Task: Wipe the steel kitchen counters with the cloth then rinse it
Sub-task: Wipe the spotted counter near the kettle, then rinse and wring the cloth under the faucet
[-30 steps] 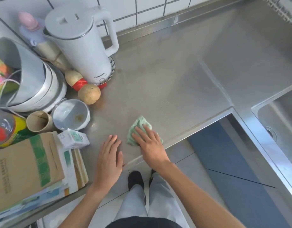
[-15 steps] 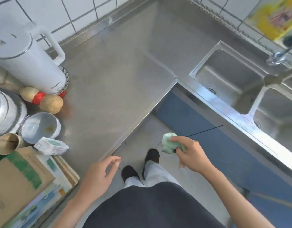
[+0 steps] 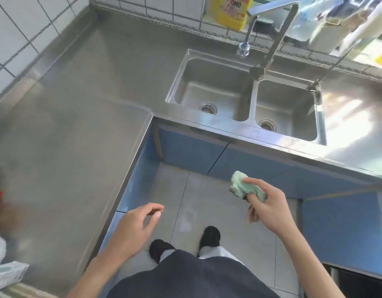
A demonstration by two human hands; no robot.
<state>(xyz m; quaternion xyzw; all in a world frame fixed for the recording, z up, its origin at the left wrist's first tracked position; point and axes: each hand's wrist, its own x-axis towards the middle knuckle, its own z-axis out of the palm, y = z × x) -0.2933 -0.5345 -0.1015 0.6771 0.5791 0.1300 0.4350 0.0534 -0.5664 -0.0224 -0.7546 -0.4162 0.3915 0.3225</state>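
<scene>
Green cloth (image 3: pixel 247 188) now lifted off the steel surface (image 3: pixel 74 134), bunched in the right hand (image 3: pixel 269 206), grip pinching it, held over the floor just short of the double sink (image 3: pixel 246 97). Left hand (image 3: pixel 136 224) empty, grip loosely curled. Wiping seemingly done here; rinsing probably next.
</scene>
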